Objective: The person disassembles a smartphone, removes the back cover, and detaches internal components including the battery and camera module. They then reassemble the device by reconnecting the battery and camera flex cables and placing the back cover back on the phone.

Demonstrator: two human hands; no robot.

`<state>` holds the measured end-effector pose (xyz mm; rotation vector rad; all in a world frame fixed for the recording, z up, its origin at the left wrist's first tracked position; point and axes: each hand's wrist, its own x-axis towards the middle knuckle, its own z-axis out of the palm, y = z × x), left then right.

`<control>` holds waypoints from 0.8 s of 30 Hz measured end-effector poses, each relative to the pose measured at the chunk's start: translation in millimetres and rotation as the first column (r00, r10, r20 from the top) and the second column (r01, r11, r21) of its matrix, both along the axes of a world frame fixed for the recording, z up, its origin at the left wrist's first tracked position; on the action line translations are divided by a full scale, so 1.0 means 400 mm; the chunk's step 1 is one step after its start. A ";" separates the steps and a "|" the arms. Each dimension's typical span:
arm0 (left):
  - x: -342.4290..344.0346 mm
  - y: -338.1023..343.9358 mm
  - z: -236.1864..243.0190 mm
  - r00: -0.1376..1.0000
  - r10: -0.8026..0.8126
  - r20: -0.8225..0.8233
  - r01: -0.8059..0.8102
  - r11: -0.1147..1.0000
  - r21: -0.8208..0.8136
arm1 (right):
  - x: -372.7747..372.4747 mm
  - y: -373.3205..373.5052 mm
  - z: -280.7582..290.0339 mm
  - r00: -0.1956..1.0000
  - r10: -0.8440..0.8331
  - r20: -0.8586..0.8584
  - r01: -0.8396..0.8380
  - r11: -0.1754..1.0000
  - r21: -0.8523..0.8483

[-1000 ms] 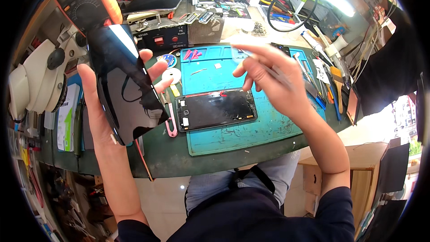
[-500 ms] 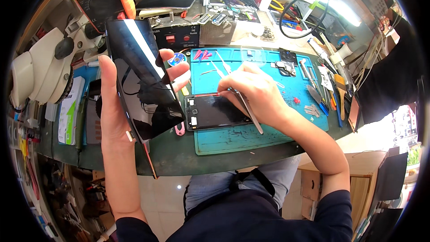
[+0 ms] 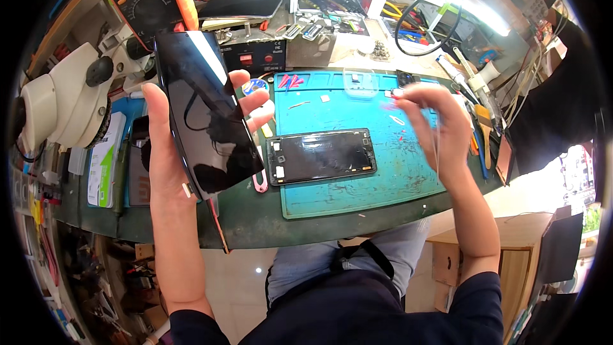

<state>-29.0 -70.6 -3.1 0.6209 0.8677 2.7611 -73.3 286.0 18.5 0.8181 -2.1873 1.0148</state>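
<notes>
Right hand (image 3: 440, 128) lifted off flat, sideways-lying phone (image 3: 321, 156)

The left hand (image 3: 167, 147) is raised with its palm turned inward and its fingers curled. The right hand (image 3: 437, 129) is blurred, its fingertips pinched together.

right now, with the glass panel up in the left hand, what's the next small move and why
Probably lower the black screen panel toward the open phone body on the teal mat: the left hand holds it raised, while the right hand hovers, blurred, beside it.
</notes>
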 end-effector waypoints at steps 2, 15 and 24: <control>0.006 0.025 0.004 0.999 0.019 0.027 -0.019 1.000 -0.005 | 0.002 0.151 -0.024 0.974 -0.123 -0.188 0.157 0.972 0.177; 0.075 0.115 0.016 0.980 0.181 0.083 -0.134 0.909 -0.394 | 0.124 0.514 -0.078 0.772 -0.625 0.118 0.562 0.758 0.332; 0.203 0.330 0.009 0.978 -0.065 0.199 0.163 0.834 -0.526 | -0.055 0.612 -0.069 0.916 -0.378 -0.132 0.322 0.499 0.805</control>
